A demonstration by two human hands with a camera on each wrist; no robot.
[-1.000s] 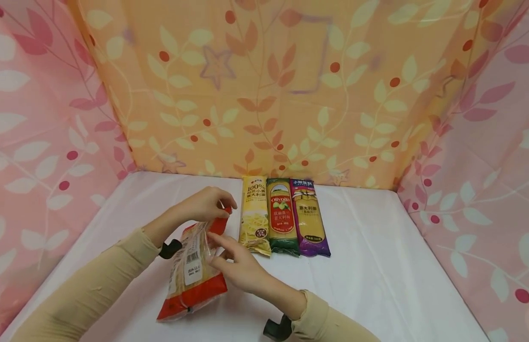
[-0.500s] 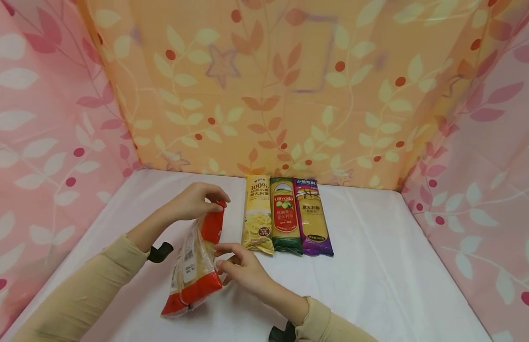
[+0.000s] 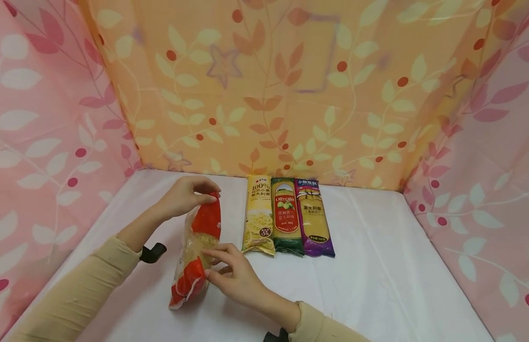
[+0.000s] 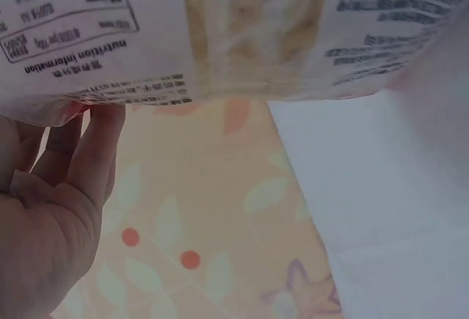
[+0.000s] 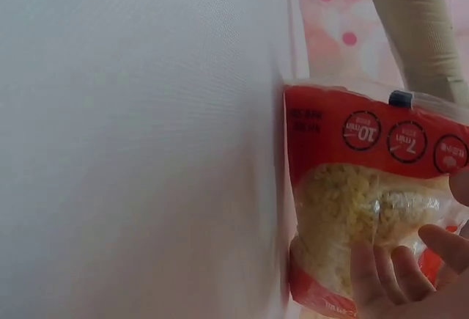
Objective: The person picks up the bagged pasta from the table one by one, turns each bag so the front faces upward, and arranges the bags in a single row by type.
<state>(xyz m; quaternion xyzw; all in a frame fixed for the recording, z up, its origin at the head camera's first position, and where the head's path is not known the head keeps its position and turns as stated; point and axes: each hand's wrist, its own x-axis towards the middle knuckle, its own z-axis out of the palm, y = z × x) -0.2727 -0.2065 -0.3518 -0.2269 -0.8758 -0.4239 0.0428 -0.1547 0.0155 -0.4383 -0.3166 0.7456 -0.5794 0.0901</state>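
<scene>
A clear plastic bag of pasta [image 3: 197,246] with red ends stands tilted at the left of the white table. Its printed back, with a nutrition panel, fills the top of the left wrist view; short yellowish pasta shows through its window in the right wrist view. My left hand [image 3: 188,195] pinches the bag's far red end between thumb and fingers. On the window side, my right hand [image 3: 240,275] touches the bag with spread fingers [image 5: 404,269], its thumb by the near red end.
Three flat pasta packs lie side by side toward the back: a yellow one [image 3: 259,216], a green one [image 3: 286,216] and a purple one [image 3: 314,218]. Leaf-patterned curtains [image 3: 264,85] surround the white table [image 3: 367,266] at the back and sides.
The bag has turned from its printed back to its pasta window, rising more upright. My left hand has shifted slightly left and up with the red end; my right hand's fingers now lie on the window.
</scene>
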